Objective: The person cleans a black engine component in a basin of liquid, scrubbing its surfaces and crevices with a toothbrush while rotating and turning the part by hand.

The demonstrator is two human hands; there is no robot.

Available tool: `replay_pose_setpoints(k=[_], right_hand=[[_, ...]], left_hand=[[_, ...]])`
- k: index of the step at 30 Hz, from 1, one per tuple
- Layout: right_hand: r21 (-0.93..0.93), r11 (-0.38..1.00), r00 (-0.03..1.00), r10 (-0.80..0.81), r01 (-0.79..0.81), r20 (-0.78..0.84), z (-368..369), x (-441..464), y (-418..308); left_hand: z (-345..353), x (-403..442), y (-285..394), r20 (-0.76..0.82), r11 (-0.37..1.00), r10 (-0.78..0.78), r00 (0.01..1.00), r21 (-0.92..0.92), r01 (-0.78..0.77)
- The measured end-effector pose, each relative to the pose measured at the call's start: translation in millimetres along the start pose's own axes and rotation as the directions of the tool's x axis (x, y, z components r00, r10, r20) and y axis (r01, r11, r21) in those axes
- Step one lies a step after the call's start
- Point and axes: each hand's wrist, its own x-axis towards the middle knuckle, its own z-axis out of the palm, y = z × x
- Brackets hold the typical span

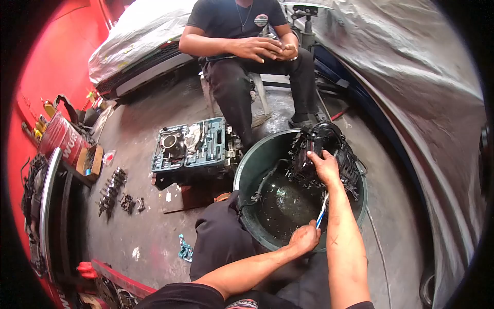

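Blue-and-white, the slim handle (322, 216) sits in your closed left hand (304, 238) at the tub's near side, angled up toward the bulky black part (303, 172). Your right hand (325, 167) holds that part, thumb and fingers set apart on its top, likely to steady it at the right side of the green tub (257, 159), where drips can fall into the dark liquid (288, 201). Farther left lies an open tool case (203, 161); a seated person (231, 98) faces you beyond.

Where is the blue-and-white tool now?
In the head view, the tool is right of centre, in the left hand at the near side of the tub, beside the right forearm.
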Motion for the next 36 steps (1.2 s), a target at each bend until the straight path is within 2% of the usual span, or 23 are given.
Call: replay_pose_setpoints(k=[1, 3, 7, 9, 11, 13, 15, 16, 18, 19, 20, 21, 23, 24, 25, 26, 28, 29, 30, 32, 33, 34, 36], right_hand=[[-0.037, 0.998, 0.998, 0.043, -0.042, 0.039, -6.8, -5.6, -11.3], [-0.016, 0.998, 0.997, 0.057, -0.056, 0.050, -13.6, -13.9, -22.4], [-0.045, 0.994, 0.989, 0.105, -0.101, 0.107, -11.4, -16.5, -21.1], [-0.062, 0.993, 0.987, 0.105, -0.098, 0.119, -6.3, -19.6, -18.4], [-0.100, 0.992, 0.995, 0.087, -0.081, 0.055, -8.5, -32.7, -26.4], [-0.078, 0.994, 0.992, 0.082, -0.075, 0.091, -13.7, -40.2, -33.0], [-0.104, 0.991, 0.991, 0.093, -0.083, 0.095, -12.9, -41.5, -31.4], [-0.084, 0.993, 0.990, 0.093, -0.085, 0.104, -16.3, -45.4, -34.4], [-0.041, 0.995, 0.989, 0.096, -0.092, 0.109, -16.0, -39.3, -30.6], [-0.028, 0.996, 0.988, 0.093, -0.090, 0.122, -18.1, -37.0, -31.4], [-0.023, 0.996, 0.988, 0.089, -0.087, 0.128, -19.9, -33.8, -30.1], [-0.021, 0.996, 0.987, 0.085, -0.083, 0.137, -20.6, -31.0, -28.6], [-0.030, 0.995, 0.991, 0.094, -0.091, 0.094, -22.3, -25.8, -28.3], [-0.034, 0.995, 0.992, 0.100, -0.097, 0.081, -21.0, -25.8, -27.5], [-0.023, 0.996, 0.994, 0.089, -0.088, 0.056, -19.9, -24.5, -25.7], [-0.005, 0.996, 0.991, 0.089, -0.089, 0.095, -21.5, -25.4, -26.9], [0.051, 0.995, 0.987, 0.073, -0.081, 0.143, -17.2, -20.4, -21.3], [-0.007, 0.998, 0.994, 0.070, -0.070, 0.084, -12.3, -22.1, -19.8], [-0.020, 0.998, 0.997, 0.055, -0.054, 0.054, -14.6, -25.4, -24.4], [-0.113, 0.993, 0.998, 0.016, -0.023, -0.065, -3.0, -22.9, -12.4], [-0.044, 0.999, 1.000, 0.000, 0.000, 0.003, -6.5, -19.6, -10.4], [0.054, 0.998, 0.997, 0.026, -0.030, 0.074, -12.7, -20.3, -12.5], [0.159, 0.986, 0.988, 0.027, -0.051, 0.152, -14.0, -15.3, -10.8]], left_hand=[[5.2, -5.2, -2.0, 0.091, 0.999, -0.003, 0.996, 0.048, -0.001], [47.4, 11.3, -56.0, 0.078, 0.929, 0.135, 0.988, 0.338, -0.153], [54.5, 38.3, -116.3, 0.112, 0.890, -0.232, 0.966, 0.424, 0.165], [68.2, 60.9, -174.9, 0.096, 0.883, -0.310, 0.946, 0.398, 0.248], [63.6, 91.6, -226.3, 0.225, 0.837, -0.325, 0.919, 0.521, 0.168], [33.7, 107.9, -227.0, 0.123, 0.788, -0.381, 0.916, 0.561, 0.252], [20.8, 147.7, -259.3, 0.189, 0.673, -0.341, 0.921, 0.733, 0.099], [4.4, 156.6, -248.3, 0.265, 0.516, -0.356, 0.896, 0.856, -0.048], [-14.5, 180.6, -248.8, 0.281, 0.457, -0.368, 0.886, 0.885, -0.091], [-17.9, 197.0, -265.0, 0.227, 0.566, -0.370, 0.901, 0.824, 0.025], [-10.8, 194.6, -282.3, 0.066, 0.630, -0.339, 0.939, 0.757, 0.174], [23.7, 199.5, -332.4, -0.070, 0.645, -0.328, 0.942, 0.712, 0.278], [54.8, 176.2, -331.2, 0.114, 0.619, -0.475, 0.873, 0.748, 0.239], [59.4, 152.1, -292.2, 0.287, 0.669, -0.466, 0.837, 0.734, 0.121], [110.3, 158.9, -356.9, 0.408, 0.682, -0.394, 0.824, 0.730, -0.035], [162.3, 184.1, -367.6, 0.534, 0.676, -0.606, 0.589, 0.736, 0.029], [207.5, 195.6, -379.0, 0.673, 0.796, -0.368, 0.641, 0.585, -0.157], [217.6, 192.0, -378.5, 0.725, 0.830, -0.235, 0.648, 0.496, -0.255], [217.2, 186.4, -375.1, 0.681, 0.853, -0.124, 0.722, 0.445, -0.273], [97.4, 133.9, -203.7, 0.467, 0.854, -0.198, 0.862, 0.513, -0.082], [123.4, 138.5, -240.8, 0.345, 0.929, -0.118, 0.931, 0.370, -0.020], [93.5, 121.3, -196.7, 0.361, 0.919, -0.074, 0.929, 0.386, -0.077], [107.3, 103.6, -213.2, 0.109, 0.978, 0.094, 0.989, 0.177, -0.113]])
